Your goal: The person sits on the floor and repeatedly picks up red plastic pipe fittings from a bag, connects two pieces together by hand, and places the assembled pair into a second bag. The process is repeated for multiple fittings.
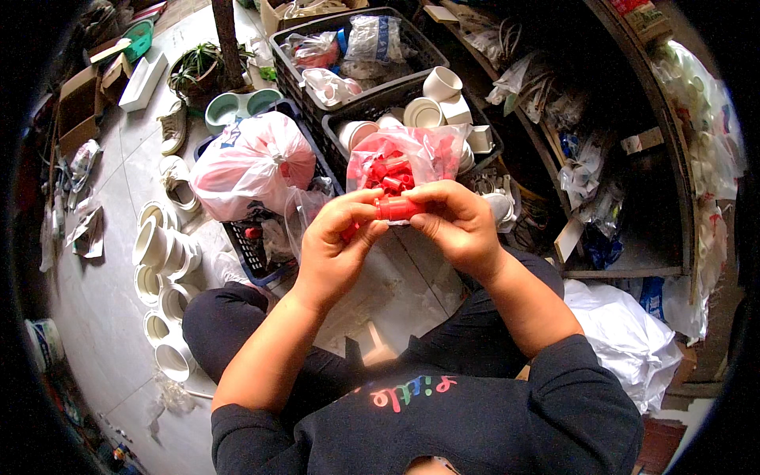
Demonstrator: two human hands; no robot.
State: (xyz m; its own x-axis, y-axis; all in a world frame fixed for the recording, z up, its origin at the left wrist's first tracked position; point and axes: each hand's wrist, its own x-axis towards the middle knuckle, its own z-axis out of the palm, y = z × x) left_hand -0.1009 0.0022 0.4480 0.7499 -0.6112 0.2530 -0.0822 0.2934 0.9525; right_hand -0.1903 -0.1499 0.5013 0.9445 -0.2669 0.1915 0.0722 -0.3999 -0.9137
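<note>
A short red plastic pipe fitting (398, 208) is held level in front of me, pinched at both ends. My left hand (336, 245) has thumb and fingers closed on its left end, and a bit of more red shows within the curl of that hand. On the right end, the fingertips and thumb of my right hand (459, 227) are closed. Just beyond my fingers, a clear plastic bag (445, 142) gapes toward me with several red fittings (389, 168) inside. Whether the held piece is one part or two joined is hard to tell.
Behind the bag stands a dark crate (495, 154) with white pipe fittings (423, 113). A tied white bag (253, 166) rests on a blue crate (261, 273) to the left. White pipe elbows (176, 356) line the floor. Wooden shelving (685, 158) curves along the right.
</note>
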